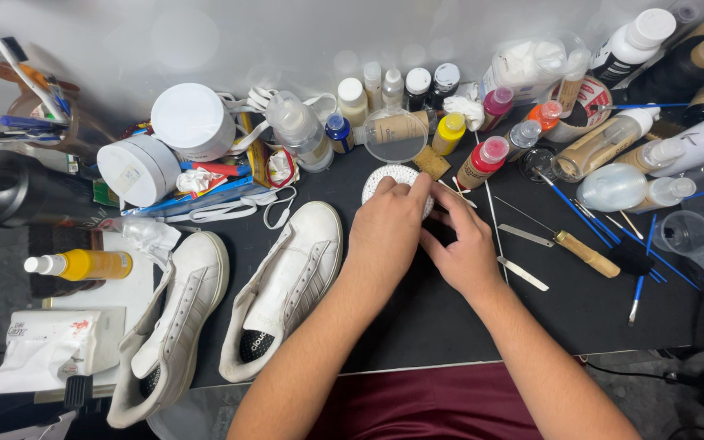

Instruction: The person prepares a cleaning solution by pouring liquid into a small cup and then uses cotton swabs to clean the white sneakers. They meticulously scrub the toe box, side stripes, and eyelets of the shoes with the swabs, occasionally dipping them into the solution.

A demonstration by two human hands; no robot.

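Observation:
My left hand (pixel 385 230) rests over a small round white lid-like dish (pixel 386 176) on the black mat (pixel 417 318), fingers curled on its near rim. My right hand (pixel 464 244) sits just right of it, fingertips meeting the left hand's; what they pinch is hidden. Two white sneakers without laces lie to the left: one (pixel 287 281) beside my left forearm, the other (pixel 174 322) further left.
Many paint bottles (pixel 482 161) and jars crowd the back. White tubs (pixel 193 121) and loose laces (pixel 230 210) lie at back left. Blue-handled brushes (pixel 588 216), a wooden-handled tool (pixel 587 253) and a clear cup (pixel 684 233) lie at right. A yellow bottle (pixel 83 265) lies far left.

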